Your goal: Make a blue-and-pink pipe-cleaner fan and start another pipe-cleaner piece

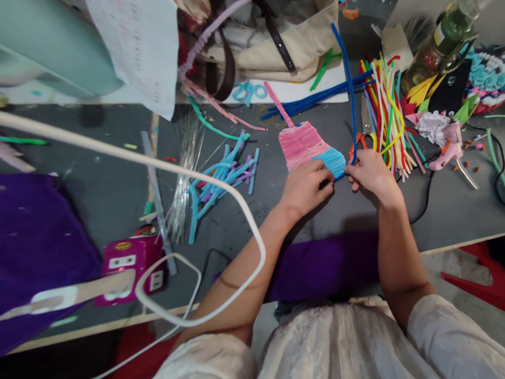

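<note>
A flat craft piece of pipe cleaners (302, 145), with pink rows above and light blue rows below, lies on the grey table. A twisted pink stem (279, 105) sticks out of its top. My left hand (307, 184) is closed over its lower edge, with the fingers curled and the fingertips partly hidden. In my right hand (373, 173), thumb and fingers pinch a dark blue pipe cleaner (349, 89) at the piece's lower right corner. Its long free end stands upward, bending left at the top. Orange-handled scissors (360, 141) lie just behind my right hand.
Multicoloured pipe cleaners (389, 116) lie right, near a pink glue gun (450, 147) and a glass bottle (445, 42). To the left are cut blue and purple pieces (221, 176), clear strands (184, 179) and a magenta power strip (130, 258). A white cable (258, 237) loops across the foreground.
</note>
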The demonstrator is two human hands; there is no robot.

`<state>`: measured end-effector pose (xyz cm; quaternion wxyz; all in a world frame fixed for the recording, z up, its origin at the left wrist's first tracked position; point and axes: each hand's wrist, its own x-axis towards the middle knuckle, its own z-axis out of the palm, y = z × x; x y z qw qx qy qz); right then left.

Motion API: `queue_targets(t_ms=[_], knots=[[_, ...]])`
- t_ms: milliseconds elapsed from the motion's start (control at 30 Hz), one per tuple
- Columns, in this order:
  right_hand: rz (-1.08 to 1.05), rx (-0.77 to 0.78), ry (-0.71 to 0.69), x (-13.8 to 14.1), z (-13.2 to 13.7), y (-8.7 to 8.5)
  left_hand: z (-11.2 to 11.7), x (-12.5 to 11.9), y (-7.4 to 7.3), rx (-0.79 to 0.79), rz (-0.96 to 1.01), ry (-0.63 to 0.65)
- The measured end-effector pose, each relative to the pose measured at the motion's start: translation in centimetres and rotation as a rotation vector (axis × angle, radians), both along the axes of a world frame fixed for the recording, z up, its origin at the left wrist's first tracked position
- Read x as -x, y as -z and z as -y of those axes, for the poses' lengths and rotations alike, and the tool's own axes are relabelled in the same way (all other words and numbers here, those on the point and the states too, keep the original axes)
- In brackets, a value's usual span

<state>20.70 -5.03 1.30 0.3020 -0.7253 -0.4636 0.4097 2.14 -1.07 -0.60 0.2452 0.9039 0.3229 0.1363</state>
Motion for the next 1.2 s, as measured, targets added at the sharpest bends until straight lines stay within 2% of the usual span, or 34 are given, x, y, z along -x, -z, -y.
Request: queue_targets(t_ms=[133, 267, 533, 833, 1200], knots=[[0.063, 0.028, -0.003, 0.2, 0.2, -0.2, 0.1, -0.2, -0.1, 0.028, -0.019, -0.020], [0.006, -0.027, -0.001, 0.2, 0.2, 0.0, 0.1, -0.3, -0.1, 0.032, -0.017, -0.028], [0.015, -0.008, 0.021, 0.5, 0.2, -0.2, 0.1, -0.2, 0.0, 0.053, 0.011, -0.042], [0.477, -0.020, -0.046, 1.1, -0.1, -1.1, 0.1, -0.1, -0.3, 0.060, -0.026, -0.020], [0.607, -0.024, -0.107, 0.9, -0.5, -1.1, 0.2, 0.0, -0.3, 0.047, -0.014, 0.010]])
